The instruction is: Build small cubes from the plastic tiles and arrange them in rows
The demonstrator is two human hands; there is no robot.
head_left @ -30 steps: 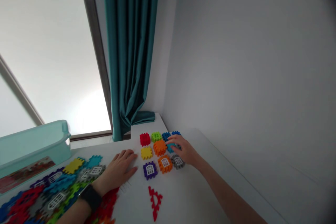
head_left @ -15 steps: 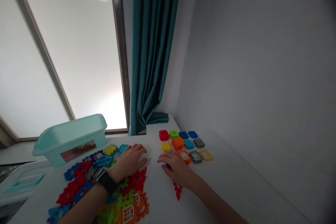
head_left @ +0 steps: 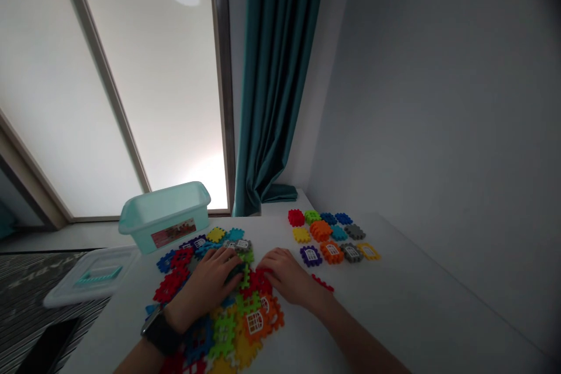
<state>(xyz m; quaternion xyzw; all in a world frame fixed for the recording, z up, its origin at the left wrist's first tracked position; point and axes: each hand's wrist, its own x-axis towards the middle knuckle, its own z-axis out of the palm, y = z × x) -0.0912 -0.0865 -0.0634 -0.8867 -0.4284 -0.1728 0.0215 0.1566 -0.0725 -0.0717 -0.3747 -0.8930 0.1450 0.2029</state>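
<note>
The right hand (head_left: 283, 274) has changed its place the most. One second ago it was above the sorted groups, near the light blue pieces (head_left: 338, 232); half a second ago it covered the purple window piece (head_left: 311, 255). Now it is at the right edge of the loose pile (head_left: 223, 333) of toothed plastic pieces, and its fingertips are over some red pieces (head_left: 252, 287). Its grip is partly closed, with the fingers bent; I cannot tell if it has hold of a piece.

The left hand (head_left: 213, 277) was at the far right part of the pile half a second ago; now it has drawn back and lies over the middle of it. Its fingers are bent and the thumb stands apart from them, with a dark piece (head_left: 235, 272) seen between; whether this piece is held, I cannot tell.

The purple window piece is uncovered again, in the front row beside the orange window piece (head_left: 332, 252), the grey window piece (head_left: 352, 253) and the yellow frame (head_left: 369, 251). The red triangular piece (head_left: 323, 283) lies nearer to the person, on the white surface (head_left: 372, 304), and is partly hidden by the right arm.

The view has turned to the left, so the mint box (head_left: 140, 234) behind the pile and the clear lid (head_left: 92, 274) now appear more fully.
</note>
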